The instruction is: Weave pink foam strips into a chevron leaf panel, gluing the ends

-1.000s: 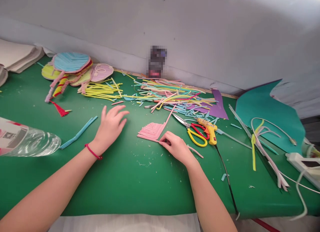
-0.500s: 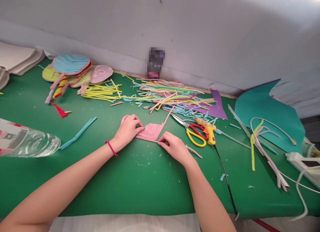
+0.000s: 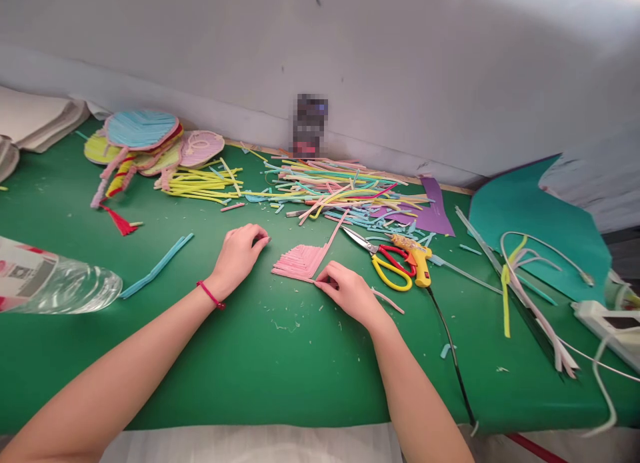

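A flat pink piece made of pipe-cleaner strips laid side by side point(image 3: 299, 262) lies on the green table, with one long strip rising from its right side. My right hand point(image 3: 346, 291) pinches its lower right corner between thumb and finger. My left hand point(image 3: 239, 255), with a red bracelet at the wrist, is just left of the piece and apart from it. Its fingers are curled, thumb and forefinger close together, and nothing shows between them. Scissors with red and yellow handles point(image 3: 393, 266) and a yellow glue gun point(image 3: 421, 260) lie right of the piece.
Loose coloured pipe cleaners point(image 3: 340, 183) are heaped at the back by the wall. Finished fan-shaped crafts point(image 3: 143, 130) stack at back left. A plastic bottle point(image 3: 75, 283) lies left, near blue strips point(image 3: 156, 268). Teal sheet point(image 3: 540, 230), cables and a power strip point(image 3: 607, 326) are at right.
My left hand has let go of the pink piece and moved left and slightly up, away from it. My right hand stays at the corner.
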The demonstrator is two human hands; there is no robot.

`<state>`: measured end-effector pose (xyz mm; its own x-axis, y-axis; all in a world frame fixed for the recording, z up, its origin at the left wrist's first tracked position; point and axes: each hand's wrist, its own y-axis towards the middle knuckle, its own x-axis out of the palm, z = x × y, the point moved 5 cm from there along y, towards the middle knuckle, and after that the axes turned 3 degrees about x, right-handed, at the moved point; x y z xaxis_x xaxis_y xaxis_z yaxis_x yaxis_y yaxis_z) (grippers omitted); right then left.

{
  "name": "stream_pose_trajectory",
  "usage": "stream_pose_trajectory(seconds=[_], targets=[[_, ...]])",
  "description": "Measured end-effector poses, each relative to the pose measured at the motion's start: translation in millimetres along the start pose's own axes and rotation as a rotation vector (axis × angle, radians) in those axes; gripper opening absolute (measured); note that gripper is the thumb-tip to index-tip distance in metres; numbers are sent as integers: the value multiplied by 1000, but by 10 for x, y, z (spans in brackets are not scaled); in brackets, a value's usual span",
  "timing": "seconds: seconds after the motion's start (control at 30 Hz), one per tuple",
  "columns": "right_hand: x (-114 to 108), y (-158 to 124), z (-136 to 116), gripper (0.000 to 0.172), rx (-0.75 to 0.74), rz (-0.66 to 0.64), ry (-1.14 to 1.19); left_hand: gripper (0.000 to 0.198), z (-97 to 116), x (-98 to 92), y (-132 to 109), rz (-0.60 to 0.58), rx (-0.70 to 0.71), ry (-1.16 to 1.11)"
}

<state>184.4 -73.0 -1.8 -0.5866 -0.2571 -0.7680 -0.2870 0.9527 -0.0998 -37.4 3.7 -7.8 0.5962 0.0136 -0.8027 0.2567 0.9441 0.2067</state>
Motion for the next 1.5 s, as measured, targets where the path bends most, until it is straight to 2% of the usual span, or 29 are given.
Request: stream_pose_trajectory(seconds=[0.2,0.3,0.67,1.5], targets=[[-1,7,-5,8,5,5,-10,16,141,2,-124,-257,322,83],[-1,9,-9,9,-1,8,-11,15,217,12,-172,-309,378,160],[-10,2,-8,9,-4,10,-34,19,310,-26,-239,-293,512,362],[-3,5,-4,9,2,0,-28,30,334,-26,-255,-265,567,337]])
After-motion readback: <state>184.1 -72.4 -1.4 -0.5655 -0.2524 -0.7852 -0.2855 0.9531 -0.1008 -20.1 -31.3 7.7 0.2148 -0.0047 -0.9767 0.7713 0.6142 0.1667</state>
